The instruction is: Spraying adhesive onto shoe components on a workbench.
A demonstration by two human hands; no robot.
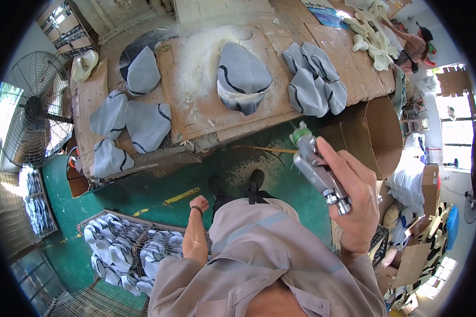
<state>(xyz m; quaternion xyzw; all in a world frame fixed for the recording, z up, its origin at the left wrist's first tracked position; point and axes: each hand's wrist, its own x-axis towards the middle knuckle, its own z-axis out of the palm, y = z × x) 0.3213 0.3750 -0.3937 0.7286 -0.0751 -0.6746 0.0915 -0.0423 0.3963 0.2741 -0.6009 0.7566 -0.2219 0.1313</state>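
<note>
My right hand point(351, 187) is wrapped round a metal spray gun point(318, 171) with a green part near its nozzle. I hold the gun in front of the workbench point(195, 105), nozzle toward the bench. My left hand point(199, 203) hangs low by my side, fingers curled into a fist, with nothing seen in it. A grey padded piece point(243, 71) with a black curved stripe lies at the middle of the bench, on top of another piece with a pale edge. Similar grey pieces lie in a cluster on the right point(312, 79) and spread out on the left point(148, 124).
A large fan point(34, 108) stands left of the bench. Open cardboard boxes point(362, 134) sit at the bench's right front. Behind my left side, a wire rack point(135, 219) holds several grey pieces. At the far right, another person point(415, 45) reaches toward pale foam pieces point(373, 34).
</note>
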